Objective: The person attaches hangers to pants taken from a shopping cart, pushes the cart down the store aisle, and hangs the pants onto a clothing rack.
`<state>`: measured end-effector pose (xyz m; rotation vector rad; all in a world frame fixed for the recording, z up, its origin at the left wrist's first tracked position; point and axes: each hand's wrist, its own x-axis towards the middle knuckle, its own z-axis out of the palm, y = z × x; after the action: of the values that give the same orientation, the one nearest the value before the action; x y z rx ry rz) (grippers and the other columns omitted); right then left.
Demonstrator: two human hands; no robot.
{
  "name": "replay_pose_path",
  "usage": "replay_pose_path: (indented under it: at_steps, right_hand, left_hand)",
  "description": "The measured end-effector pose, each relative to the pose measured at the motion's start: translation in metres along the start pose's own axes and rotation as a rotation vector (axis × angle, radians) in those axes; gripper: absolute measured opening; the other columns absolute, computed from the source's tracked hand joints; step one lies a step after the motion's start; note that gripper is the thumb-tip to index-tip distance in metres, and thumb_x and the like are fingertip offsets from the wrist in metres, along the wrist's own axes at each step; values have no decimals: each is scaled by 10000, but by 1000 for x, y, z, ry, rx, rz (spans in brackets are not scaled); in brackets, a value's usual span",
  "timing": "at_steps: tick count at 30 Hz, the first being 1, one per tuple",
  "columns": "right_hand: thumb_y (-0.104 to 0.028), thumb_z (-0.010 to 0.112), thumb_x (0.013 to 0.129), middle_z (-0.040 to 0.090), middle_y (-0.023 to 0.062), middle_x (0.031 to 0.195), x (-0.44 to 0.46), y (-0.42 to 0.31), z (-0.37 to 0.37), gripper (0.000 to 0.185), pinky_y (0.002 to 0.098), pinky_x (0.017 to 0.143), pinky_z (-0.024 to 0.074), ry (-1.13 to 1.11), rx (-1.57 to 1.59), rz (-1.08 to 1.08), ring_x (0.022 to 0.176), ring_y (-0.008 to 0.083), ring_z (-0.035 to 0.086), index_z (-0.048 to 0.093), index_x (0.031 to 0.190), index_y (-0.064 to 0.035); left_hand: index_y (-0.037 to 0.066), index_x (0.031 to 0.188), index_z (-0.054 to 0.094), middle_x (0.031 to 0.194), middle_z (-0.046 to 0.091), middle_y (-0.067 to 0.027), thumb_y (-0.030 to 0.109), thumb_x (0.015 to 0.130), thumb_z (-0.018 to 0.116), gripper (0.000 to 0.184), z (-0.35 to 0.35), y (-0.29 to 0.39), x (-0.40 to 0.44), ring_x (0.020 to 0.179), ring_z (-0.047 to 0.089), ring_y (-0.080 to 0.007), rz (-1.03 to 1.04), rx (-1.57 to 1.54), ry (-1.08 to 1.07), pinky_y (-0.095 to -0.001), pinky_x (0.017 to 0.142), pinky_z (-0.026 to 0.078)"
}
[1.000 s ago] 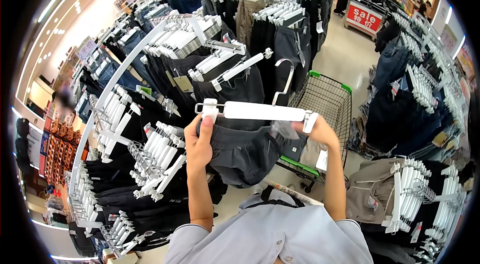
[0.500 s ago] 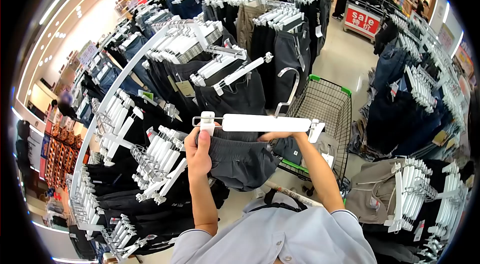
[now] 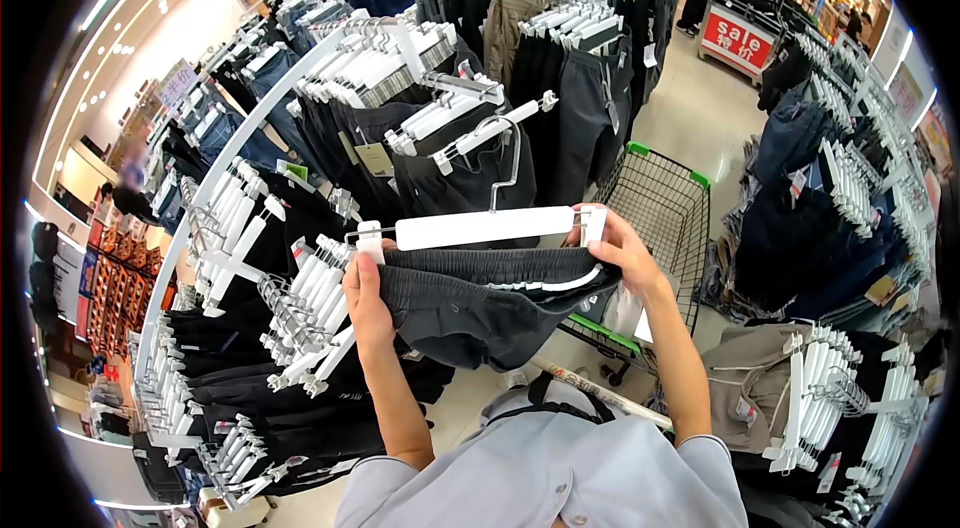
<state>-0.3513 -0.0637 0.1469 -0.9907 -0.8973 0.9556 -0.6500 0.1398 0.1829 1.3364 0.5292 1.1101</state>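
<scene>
A white clip hanger [image 3: 485, 228] with a metal hook lies across the middle, over a pair of dark grey pants [image 3: 460, 313] with an elastic waistband. My left hand [image 3: 370, 306] is closed on the left end of the waistband, thumb against the hanger's left clip [image 3: 369, 238]. At the other end, my right hand [image 3: 628, 253] pinches the right clip [image 3: 593, 225] beside the waistband's right end. The waistband is spread wide and gapes, with a pale curved edge showing inside. Whether each clip bites the fabric is hard to tell.
A curved rack [image 3: 250, 128] packed with dark pants on white hangers stands ahead and left. A shopping cart [image 3: 655, 198] with green corners is close on the right. Another rack [image 3: 850, 178] of jeans lines the right side. Farther off, a person stands by a sale bin [image 3: 735, 38].
My right hand has come up from behind the pants to the hanger's right clip. The waistband has been drawn out wide, and the hanger has shifted left and slightly up.
</scene>
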Motion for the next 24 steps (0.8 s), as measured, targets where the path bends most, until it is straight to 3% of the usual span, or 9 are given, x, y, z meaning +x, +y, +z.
replay_pose_path:
  at_steps: [4, 12, 15, 18, 20, 21, 22, 23, 24]
  right_hand:
    - [-223, 645, 1020, 677, -5, 912, -2, -9, 1, 275, 208, 780, 479, 97, -80, 16, 826, 42, 600, 606, 1212, -29]
    - [-171, 665, 1007, 660, -12, 846, -1, -24, 17, 164, 187, 675, 442, 94, -169, -116, 751, 19, 569, 608, 1061, -27]
    - [-160, 685, 986, 668, 4, 851, -3, -29, 26, 187, 198, 671, 450, 164, -241, -91, 756, 39, 584, 607, 1051, -3]
    - [-132, 684, 974, 682, 18, 857, -10, -39, 53, 180, 201, 658, 463, 211, -281, -143, 748, 44, 598, 608, 1062, 5]
    - [-100, 678, 967, 687, 22, 846, -12, -44, 77, 171, 197, 649, 467, 263, -356, -215, 735, 44, 605, 604, 1072, 12]
    - [-94, 678, 967, 685, 21, 838, -14, -45, 83, 175, 194, 649, 466, 255, -412, -185, 732, 43, 604, 599, 1078, 16]
    - [-88, 677, 966, 683, 20, 830, -16, -44, 87, 179, 191, 650, 465, 251, -471, -152, 729, 41, 603, 595, 1083, 20]
    - [-90, 679, 969, 682, 19, 836, -15, -39, 92, 191, 191, 655, 465, 236, -447, -138, 731, 40, 604, 590, 1096, 22]
    - [-88, 683, 968, 676, 12, 835, -13, -35, 99, 194, 189, 650, 459, 225, -419, -114, 727, 37, 598, 588, 1098, 20]
  left_hand:
    - [-29, 1098, 666, 976, 686, -68, 407, 1091, 481, 474, -2, -1, -1, 824, 653, -104, -36, -95, 2, -239, 744, 534]
    - [-24, 1125, 652, 967, 695, -66, 410, 1101, 447, 481, -11, 2, -8, 825, 673, -135, -169, -187, 105, -262, 754, 550]
    - [-6, 1203, 646, 1052, 671, -22, 353, 1119, 414, 435, -26, 6, -18, 973, 588, -80, -162, 352, 93, -255, 868, 481]
    - [-4, 1288, 599, 1135, 635, -53, 290, 1089, 503, 367, -45, 5, -20, 1032, 563, -134, -63, 504, 11, -282, 899, 465]
    - [-2, 1315, 563, 1212, 594, -104, 238, 1025, 626, 382, -16, 16, -19, 1054, 561, -194, 207, 619, 414, -316, 902, 465]
    - [1, 1288, 550, 1237, 556, -134, 150, 938, 722, 418, -13, 28, -23, 1064, 549, -233, 329, 782, 548, -336, 881, 472]
    - [-2, 1252, 539, 1232, 544, -109, 85, 948, 688, 350, 0, 44, -30, 1096, 548, -200, 428, 735, 585, -332, 920, 457]
    - [-3, 1141, 575, 1127, 584, -124, 16, 890, 696, 279, 12, 48, -36, 984, 581, -219, 636, 679, 576, -336, 871, 477]
    - [2, 1053, 608, 1029, 628, -135, -6, 833, 712, 243, 35, 67, -49, 895, 619, -248, 663, 767, 509, -347, 832, 503]
